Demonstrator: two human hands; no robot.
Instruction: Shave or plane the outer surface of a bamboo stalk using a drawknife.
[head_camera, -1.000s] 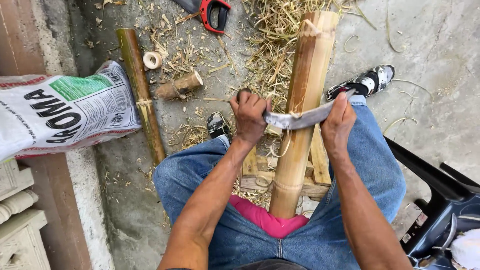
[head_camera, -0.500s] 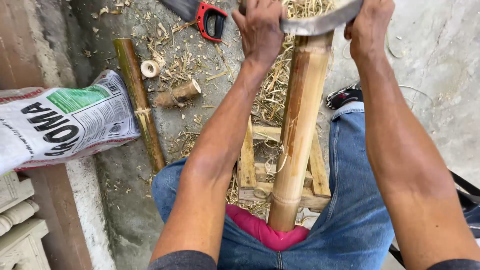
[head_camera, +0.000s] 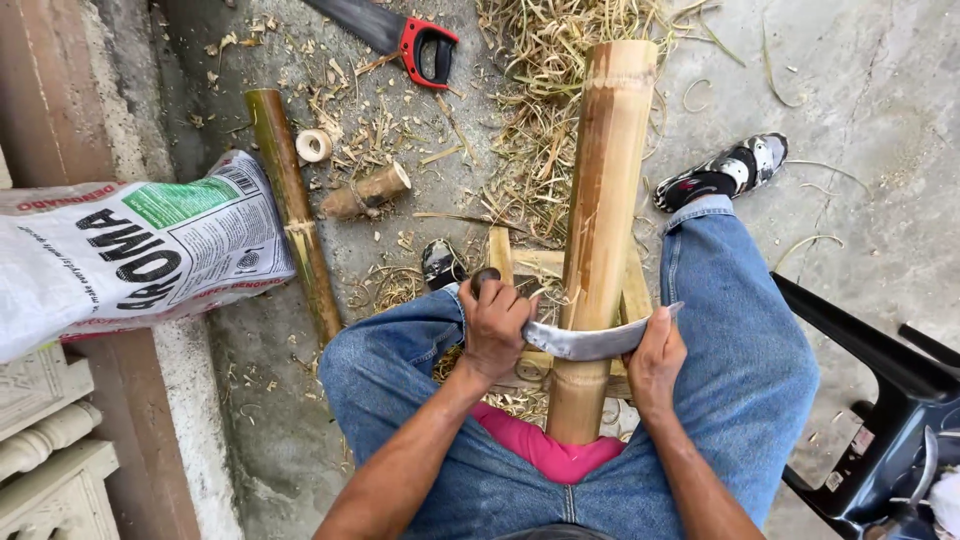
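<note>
Bamboo pole (head_camera: 605, 200), thick, pale tan and smooth with ringed nodes, runs from the top centre of the frame down between the person's knees, its near end resting against the lap over a pink cloth (head_camera: 550, 455). A curved grey blade (head_camera: 590, 343) lies across the pole in the lower centre. Left hand (head_camera: 497, 325) is fisted tight around the blade's dark handle end, knuckles up, forearm coming straight from the bottom edge. Right hand (head_camera: 655, 355) is closed over the blade's other end, thumb on top, wrist bent slightly inward. Both arms are bare and half extended. Under the pole stands a small wooden frame (head_camera: 515, 262). Dry, stringy shavings (head_camera: 540, 110) litter the rough concrete floor (head_camera: 860, 90). At the upper left lie a thinner greenish pole (head_camera: 295, 210), a short stub (head_camera: 370, 190), a tape roll (head_camera: 314, 145) and a red-handled saw (head_camera: 400, 35). A printed sack (head_camera: 130, 250) fills the left side.
</note>
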